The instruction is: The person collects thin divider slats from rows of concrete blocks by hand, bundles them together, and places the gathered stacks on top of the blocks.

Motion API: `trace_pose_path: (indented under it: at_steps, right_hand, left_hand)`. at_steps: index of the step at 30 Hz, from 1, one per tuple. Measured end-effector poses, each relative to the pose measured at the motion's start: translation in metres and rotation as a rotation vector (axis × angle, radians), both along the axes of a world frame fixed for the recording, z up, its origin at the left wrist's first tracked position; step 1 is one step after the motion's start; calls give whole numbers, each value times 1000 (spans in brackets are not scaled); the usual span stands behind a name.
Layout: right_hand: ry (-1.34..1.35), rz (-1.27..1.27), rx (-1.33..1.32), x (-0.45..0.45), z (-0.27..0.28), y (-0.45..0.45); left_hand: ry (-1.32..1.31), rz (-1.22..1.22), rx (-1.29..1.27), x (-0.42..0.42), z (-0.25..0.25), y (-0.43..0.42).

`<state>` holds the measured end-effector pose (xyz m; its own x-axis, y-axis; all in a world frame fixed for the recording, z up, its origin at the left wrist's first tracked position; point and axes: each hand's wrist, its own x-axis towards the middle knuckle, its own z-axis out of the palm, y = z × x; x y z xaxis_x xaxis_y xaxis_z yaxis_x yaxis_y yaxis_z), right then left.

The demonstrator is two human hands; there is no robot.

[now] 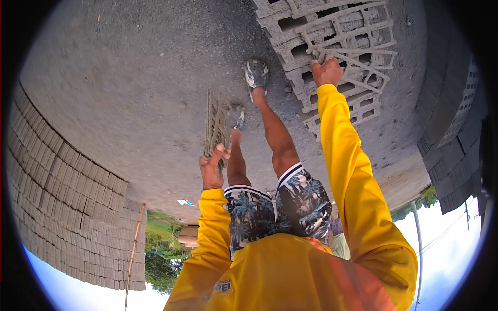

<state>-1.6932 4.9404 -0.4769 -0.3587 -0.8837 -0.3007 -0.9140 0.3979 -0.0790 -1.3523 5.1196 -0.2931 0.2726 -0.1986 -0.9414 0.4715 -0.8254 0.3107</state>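
My left hand is closed on the near end of a narrow, grey-crusted lattice frame, seen almost edge-on beside my left foot. On the right, my right hand grips the edge of another grey-crusted lattice frame. That frame lies over or just above a group of grey hollow blocks with rectangular holes; whether it touches them I cannot tell. The fingertips of my right hand are partly hidden among the bars.
Rough grey ground surrounds my shoes. Large stacks of grey blocks stand at the left, with a thin pole against them. More stacks are at the right. Greenery and sky show at the bottom.
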Motion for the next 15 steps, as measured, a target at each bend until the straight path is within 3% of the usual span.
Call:
trace_pose_path:
  at_steps: [5, 9, 12, 15]
  right_hand:
    - [-145, 84, 9, -22, 15, 25]
    - [-318, -52, 111, -30, 11, 22]
    - [36, 50, 471, -3, 40, 3]
    - [129, 186, 430, -17, 41, 22]
  left_hand:
    - [6, 42, -4, -5, -2, -9]
    - [49, 53, -36, -5, -8, -8]
    - [94, 111, -41, -13, -7, -20]
    - [116, 139, -64, -22, -10, -26]
